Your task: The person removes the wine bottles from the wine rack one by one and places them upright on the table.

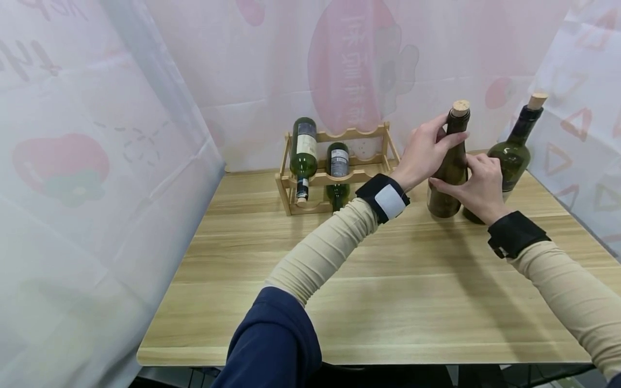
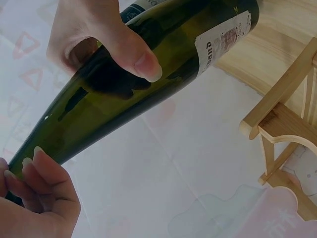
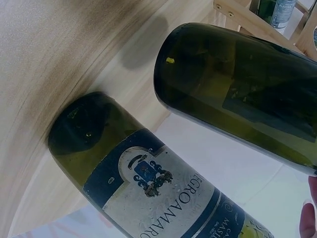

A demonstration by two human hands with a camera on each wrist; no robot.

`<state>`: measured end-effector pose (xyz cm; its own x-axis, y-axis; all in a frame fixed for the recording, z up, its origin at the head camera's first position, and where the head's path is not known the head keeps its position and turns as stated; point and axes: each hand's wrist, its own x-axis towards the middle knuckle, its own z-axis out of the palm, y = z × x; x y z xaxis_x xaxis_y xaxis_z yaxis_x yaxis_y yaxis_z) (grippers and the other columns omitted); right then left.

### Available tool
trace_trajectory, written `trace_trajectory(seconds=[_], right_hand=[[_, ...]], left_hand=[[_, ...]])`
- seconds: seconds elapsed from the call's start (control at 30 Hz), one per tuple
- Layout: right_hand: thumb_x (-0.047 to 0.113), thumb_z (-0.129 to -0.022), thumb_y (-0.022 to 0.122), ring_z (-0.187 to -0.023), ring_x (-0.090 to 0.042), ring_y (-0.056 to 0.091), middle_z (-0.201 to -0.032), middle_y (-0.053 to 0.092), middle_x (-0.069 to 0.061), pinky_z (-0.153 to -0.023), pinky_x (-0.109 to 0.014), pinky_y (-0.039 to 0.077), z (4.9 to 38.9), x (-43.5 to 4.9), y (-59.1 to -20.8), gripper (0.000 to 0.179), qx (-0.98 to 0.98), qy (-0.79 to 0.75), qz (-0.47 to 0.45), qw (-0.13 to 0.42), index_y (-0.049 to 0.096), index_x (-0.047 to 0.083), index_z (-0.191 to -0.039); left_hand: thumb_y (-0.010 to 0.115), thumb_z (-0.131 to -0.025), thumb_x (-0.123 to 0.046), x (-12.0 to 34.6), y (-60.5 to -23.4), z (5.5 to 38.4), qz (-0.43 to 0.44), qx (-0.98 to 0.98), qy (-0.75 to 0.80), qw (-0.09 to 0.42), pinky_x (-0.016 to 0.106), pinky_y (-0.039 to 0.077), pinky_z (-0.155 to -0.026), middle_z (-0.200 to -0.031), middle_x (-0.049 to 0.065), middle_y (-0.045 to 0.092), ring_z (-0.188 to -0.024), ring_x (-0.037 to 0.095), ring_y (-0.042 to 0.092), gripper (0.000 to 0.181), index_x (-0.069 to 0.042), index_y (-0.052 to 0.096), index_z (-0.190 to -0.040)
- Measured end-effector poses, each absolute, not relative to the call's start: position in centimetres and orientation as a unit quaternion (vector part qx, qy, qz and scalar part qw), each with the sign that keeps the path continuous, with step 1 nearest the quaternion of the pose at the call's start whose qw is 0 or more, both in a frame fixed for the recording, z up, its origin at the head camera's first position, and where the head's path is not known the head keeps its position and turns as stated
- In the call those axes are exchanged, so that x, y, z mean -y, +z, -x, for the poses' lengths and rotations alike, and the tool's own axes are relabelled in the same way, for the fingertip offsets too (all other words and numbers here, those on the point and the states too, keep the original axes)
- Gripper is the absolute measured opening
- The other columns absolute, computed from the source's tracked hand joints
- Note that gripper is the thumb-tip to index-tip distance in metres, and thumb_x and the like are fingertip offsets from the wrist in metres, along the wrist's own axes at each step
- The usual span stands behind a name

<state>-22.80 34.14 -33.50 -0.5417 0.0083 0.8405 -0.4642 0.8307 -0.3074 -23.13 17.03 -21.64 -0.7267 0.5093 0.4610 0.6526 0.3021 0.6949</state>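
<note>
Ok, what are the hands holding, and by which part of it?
A corked bottle, the nearer to the rack of the two outside it; the left hand grips its neck, the right hand its body.

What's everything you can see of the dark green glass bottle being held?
The tall dark green glass bottle has sloping shoulders, a tan cork in its mouth and a whitish printed label low down. It is held nearly upright, left hand at the neck, right hand at the body, base apparently off the pale wooden table.
</note>
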Motion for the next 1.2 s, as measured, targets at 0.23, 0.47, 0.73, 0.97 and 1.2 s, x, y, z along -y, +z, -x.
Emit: trace_trajectory(seconds=[0.23, 0.47, 0.73, 0.97, 1.2], right_hand=[[0.023, -0.054, 0.092, -0.082, -0.04, 0.053, -0.086, 0.065, -0.027, -0.079, -0.05, 0.03, 22.9, -34.2, -33.6, 0.058, 0.842, 0.266, -0.128, 0.452, 0.064, -0.009, -0.094], [0.023, -0.057, 0.091, -0.082, -0.04, 0.052, -0.083, 0.063, -0.026, -0.079, -0.048, 0.029, 22.6, -34.2, -33.5, 0.056, 0.851, 0.272, -0.114, 0.435, 0.064, -0.009, -0.095], [0.02, -0.059, 0.09, -0.082, -0.04, 0.052, -0.083, 0.064, -0.027, -0.079, -0.048, 0.029, 22.3, -34.1, -33.3, 0.056, 0.855, 0.28, -0.104, 0.424, 0.065, -0.01, -0.1], [0.024, -0.063, 0.088, -0.086, -0.041, 0.052, -0.087, 0.064, -0.028, -0.083, -0.05, 0.031, 22.1, -34.1, -33.1, 0.056, 0.864, 0.29, -0.086, 0.403, 0.065, -0.009, -0.103], [0.029, -0.068, 0.086, -0.086, -0.04, 0.051, -0.089, 0.064, -0.028, -0.084, -0.05, 0.03, 22.2, -34.0, -33.1, 0.057, 0.87, 0.298, -0.076, 0.385, 0.065, -0.008, -0.106]], left_hand=[[0.06, -0.096, -0.028, -17.5, -21.3, 23.3, 0.353, 0.81, -0.464, 0.066, 0.011, 0.049, -0.076, -0.101, 0.002, 0.071, -0.091, 0.006, 0.068, 0.032, -0.015, 0.058, -0.124], [0.06, -0.096, -0.029, -17.9, -21.2, 23.4, 0.345, 0.818, -0.456, 0.065, 0.011, 0.049, -0.075, -0.103, 0.0, 0.07, -0.092, 0.006, 0.067, 0.031, -0.015, 0.058, -0.123], [0.06, -0.096, -0.03, -18.2, -21.1, 23.6, 0.333, 0.819, -0.464, 0.06, 0.011, 0.049, -0.075, -0.096, 0.001, 0.069, -0.088, 0.005, 0.066, 0.032, -0.015, 0.059, -0.125], [0.06, -0.096, -0.031, -18.6, -21.0, 23.9, 0.325, 0.823, -0.462, 0.058, 0.011, 0.049, -0.074, -0.093, 0.0, 0.068, -0.085, 0.005, 0.065, 0.032, -0.016, 0.059, -0.125], [0.059, -0.097, -0.031, -18.7, -20.8, 24.2, 0.32, 0.828, -0.456, 0.061, 0.011, 0.048, -0.07, -0.087, 0.0, 0.064, -0.08, 0.005, 0.061, 0.031, -0.017, 0.059, -0.124]])
